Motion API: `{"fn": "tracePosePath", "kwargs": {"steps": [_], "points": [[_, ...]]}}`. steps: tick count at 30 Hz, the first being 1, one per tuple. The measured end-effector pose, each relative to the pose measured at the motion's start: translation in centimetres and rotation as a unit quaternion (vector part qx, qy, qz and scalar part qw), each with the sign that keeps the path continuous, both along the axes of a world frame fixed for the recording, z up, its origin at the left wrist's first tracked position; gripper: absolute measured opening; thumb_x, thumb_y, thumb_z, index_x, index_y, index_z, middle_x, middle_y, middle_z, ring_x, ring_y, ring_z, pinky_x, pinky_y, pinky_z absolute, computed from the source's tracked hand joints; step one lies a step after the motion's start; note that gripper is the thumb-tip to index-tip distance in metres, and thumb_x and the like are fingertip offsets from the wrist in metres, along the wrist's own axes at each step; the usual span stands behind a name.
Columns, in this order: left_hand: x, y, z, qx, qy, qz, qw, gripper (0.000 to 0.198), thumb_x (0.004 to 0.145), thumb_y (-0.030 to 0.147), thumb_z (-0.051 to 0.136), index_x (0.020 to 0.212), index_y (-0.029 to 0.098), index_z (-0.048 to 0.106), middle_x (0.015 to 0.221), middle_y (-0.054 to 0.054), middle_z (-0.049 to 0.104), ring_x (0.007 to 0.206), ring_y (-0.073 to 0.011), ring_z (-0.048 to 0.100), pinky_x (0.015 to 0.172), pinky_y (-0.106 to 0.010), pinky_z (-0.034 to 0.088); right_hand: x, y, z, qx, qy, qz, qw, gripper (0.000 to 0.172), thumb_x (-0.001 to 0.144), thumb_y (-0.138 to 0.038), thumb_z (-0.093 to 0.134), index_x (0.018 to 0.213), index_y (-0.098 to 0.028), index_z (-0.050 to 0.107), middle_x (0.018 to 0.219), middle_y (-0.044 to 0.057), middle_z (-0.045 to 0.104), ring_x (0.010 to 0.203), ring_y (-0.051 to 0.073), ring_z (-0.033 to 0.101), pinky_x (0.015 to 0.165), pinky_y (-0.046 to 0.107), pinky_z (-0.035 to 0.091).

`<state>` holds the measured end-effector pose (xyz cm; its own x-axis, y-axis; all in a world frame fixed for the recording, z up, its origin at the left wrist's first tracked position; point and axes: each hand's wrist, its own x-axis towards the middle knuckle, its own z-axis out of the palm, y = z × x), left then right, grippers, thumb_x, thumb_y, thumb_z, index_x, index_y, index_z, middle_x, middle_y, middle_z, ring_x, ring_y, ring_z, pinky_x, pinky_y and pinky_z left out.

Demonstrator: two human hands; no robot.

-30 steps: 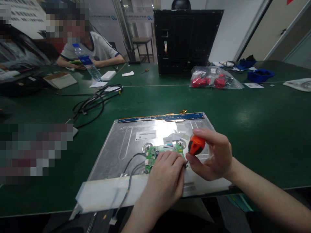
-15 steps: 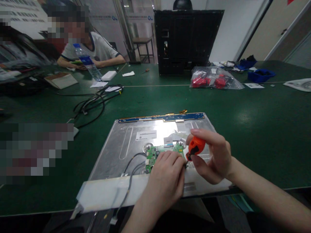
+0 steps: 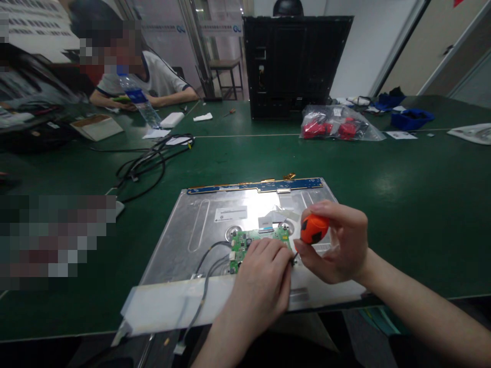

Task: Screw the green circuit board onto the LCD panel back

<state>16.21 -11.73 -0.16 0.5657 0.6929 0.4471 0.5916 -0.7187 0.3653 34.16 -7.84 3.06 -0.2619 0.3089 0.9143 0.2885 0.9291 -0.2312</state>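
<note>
A short screwdriver (image 3: 314, 228) with an orange and black handle is pinched between the thumb and fingers of my right hand (image 3: 341, 244). Its thin shaft slants down to the lower right corner of a green circuit board (image 3: 241, 240). My left hand (image 3: 266, 266) rests over that board, fingers curled together beside the screwdriver's tip. Whatever those fingers grip is hidden, and so is the very tip. Beneath both hands lies a silver display panel (image 3: 180, 240) with a blue strip board (image 3: 222, 188) along its far edge.
Black cables (image 3: 153, 158) lie coiled at the left, near a tilted water bottle (image 3: 140, 99). Behind stand a large black panel (image 3: 295, 66) and a plastic bag of red items (image 3: 341, 125). A person (image 3: 161, 76) sits across the table. Loose wires (image 3: 205, 291) hang over the near edge.
My right hand has shifted slightly, and the screwdriver handle has turned and moved a little to the right within the fingers. My left hand and the panel stay put.
</note>
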Motion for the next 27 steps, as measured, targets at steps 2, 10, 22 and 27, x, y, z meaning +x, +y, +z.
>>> {"fn": "tracePosePath", "kwargs": {"steps": [2,10,22,27], "points": [[0.03,0.04,0.00,0.010,-0.004,0.001,1.000,0.018,0.089,0.005,0.052,0.095,0.019,0.060,0.096,-0.009,0.071,0.087,-0.0272,0.064,0.077,-0.041,0.052,-0.05,0.00,0.19,0.009,-0.005,-0.005,1.000,0.070,0.085,-0.010,0.066,0.150,-0.019,0.043,0.085,-0.002,0.062,0.058,0.016,0.059,0.043,0.027,0.050],[-0.06,-0.16,-0.08,0.009,-0.019,-0.003,1.000,0.019,0.089,0.005,0.051,0.097,0.019,0.060,0.097,-0.009,0.071,0.089,-0.0281,0.065,0.078,-0.042,0.052,0.12,0.08,0.78,0.010,-0.039,0.009,0.999,0.066,0.091,-0.017,0.064,0.154,-0.013,0.042,0.084,0.001,0.065,0.059,0.018,0.062,0.045,0.029,0.052],[-0.01,-0.07,0.20,-0.002,-0.004,-0.004,1.000,0.016,0.088,0.005,0.053,0.093,0.019,0.060,0.094,-0.008,0.069,0.088,-0.0274,0.063,0.078,-0.042,0.052,0.22,-0.03,0.15,-0.005,-0.023,0.015,1.000,0.073,0.082,-0.011,0.060,0.152,-0.016,0.041,0.088,0.002,0.065,0.066,0.018,0.065,0.047,0.028,0.054],[-0.02,-0.09,0.08,-0.005,-0.004,-0.005,1.000,0.017,0.088,0.005,0.052,0.094,0.019,0.060,0.095,-0.009,0.070,0.088,-0.0280,0.064,0.077,-0.042,0.053,-0.17,0.14,0.42,0.019,-0.001,0.009,1.000,0.074,0.081,-0.009,0.062,0.152,-0.017,0.044,0.082,-0.001,0.062,0.059,0.018,0.059,0.044,0.029,0.051]]}}
